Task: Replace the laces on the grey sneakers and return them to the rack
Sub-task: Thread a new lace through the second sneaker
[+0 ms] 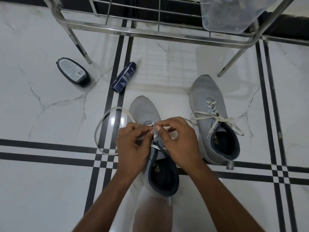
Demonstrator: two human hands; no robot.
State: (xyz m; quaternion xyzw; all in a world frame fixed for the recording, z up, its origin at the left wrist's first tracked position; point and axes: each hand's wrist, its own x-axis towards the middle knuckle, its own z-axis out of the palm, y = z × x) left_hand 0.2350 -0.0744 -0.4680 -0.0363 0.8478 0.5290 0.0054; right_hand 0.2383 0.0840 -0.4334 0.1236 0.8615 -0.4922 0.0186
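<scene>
Down on the white marble floor (50,181) with its black inlaid stripes, a grey mesh sneaker with a dark navy collar (151,139) sits toe pointing away from the person, right under both hands. The left hand (132,144) is curled at the left side of the eyelet row, its fingertips pinching the cream flat lace (107,121) at the tongue. The right hand (177,139) comes in from the other side, thumb and forefinger closed on the same lace near the top eyelets, so each hand's grip is grasping the lace and the two nearly touch above the tongue. From the left hand the lace runs out in a wide loose loop across the floor to the left of the shoe and curls back toward the wrist. Only the lower eyelets near the collar show lace crossings; the rest is hidden by the fingers.

The second grey mesh sneaker (212,118) stands to the right, apart from the hands, fully laced in cream, its ends lying loose and untied across its sides.

Beyond both shoes stands the chrome tubular shoe rack (117,26), with a clear plastic container (224,15) resting on its right part. To the left of the shoes a dark blue sneaker-cleaner spray can (124,77) lies on its side, and further left a black oval shoe-polish sponge with a white printed label (72,72) rests by the rack's leg.
</scene>
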